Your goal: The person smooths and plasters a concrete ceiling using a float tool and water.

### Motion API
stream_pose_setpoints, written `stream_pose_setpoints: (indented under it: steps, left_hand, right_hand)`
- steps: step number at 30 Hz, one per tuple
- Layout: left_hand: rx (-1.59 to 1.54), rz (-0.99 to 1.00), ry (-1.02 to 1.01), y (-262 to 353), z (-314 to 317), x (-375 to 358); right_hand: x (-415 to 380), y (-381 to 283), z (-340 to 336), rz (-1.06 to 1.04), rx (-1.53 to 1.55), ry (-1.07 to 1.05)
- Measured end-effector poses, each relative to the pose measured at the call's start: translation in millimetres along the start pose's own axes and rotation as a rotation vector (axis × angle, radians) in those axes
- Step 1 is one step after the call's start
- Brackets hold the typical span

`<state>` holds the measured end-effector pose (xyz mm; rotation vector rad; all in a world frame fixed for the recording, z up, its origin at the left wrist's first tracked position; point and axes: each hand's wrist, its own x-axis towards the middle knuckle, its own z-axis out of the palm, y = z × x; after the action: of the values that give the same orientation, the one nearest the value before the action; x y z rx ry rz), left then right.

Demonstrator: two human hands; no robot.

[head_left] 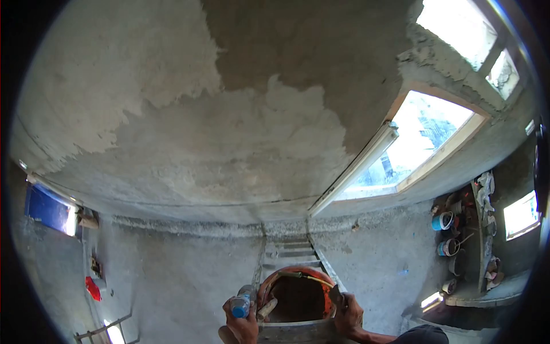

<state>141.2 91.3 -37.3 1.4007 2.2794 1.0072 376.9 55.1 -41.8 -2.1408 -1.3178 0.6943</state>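
My left hand (pixel 245 328) is closed around a clear plastic bottle (pixel 241 305) with a blue cap, at the left rim of an orange-red bucket (pixel 265 285). On the bucket's other side, my right hand (pixel 349 319) is closed on a small dark flat piece (pixel 336 295), whose kind I cannot make out. The bucket stands at the upper end of a ladder (pixel 326 265), and its inside looks dark brown. A pale handle-like piece (pixel 267 308) leans at its left inner edge. The bucket's thin handle with a yellowish grip (pixel 312 278) crosses its far side.
Ahead rises a plastered wall (pixel 212 149) with darker damp patches. To the right is a window opening (pixel 424 137) with a long pale bar (pixel 358 166) beside it. Paint buckets (pixel 442 221) stand far right on the grey floor (pixel 189 281). A red object (pixel 93 288) lies left.
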Motion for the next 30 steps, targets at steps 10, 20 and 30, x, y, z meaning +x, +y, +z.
stream_pose_setpoints:
  steps: [10, 20, 30]
  left_hand:
    - [-0.222, 0.078, 0.14, -71.2, 9.0, -8.0]
    - [-0.562, -0.26, 0.359, -19.5, -11.8, -4.0]
    - [-0.629, -0.004, 0.533, -1.5, -38.8, 71.8]
  right_hand:
    - [2.5, -25.6, -7.1, 0.004, 0.267, 0.112]
    - [-1.1, -21.5, -11.8, -0.043, 0.363, 0.135]
    - [-5.0, -8.9, -6.0, -0.017, 0.408, 0.2]
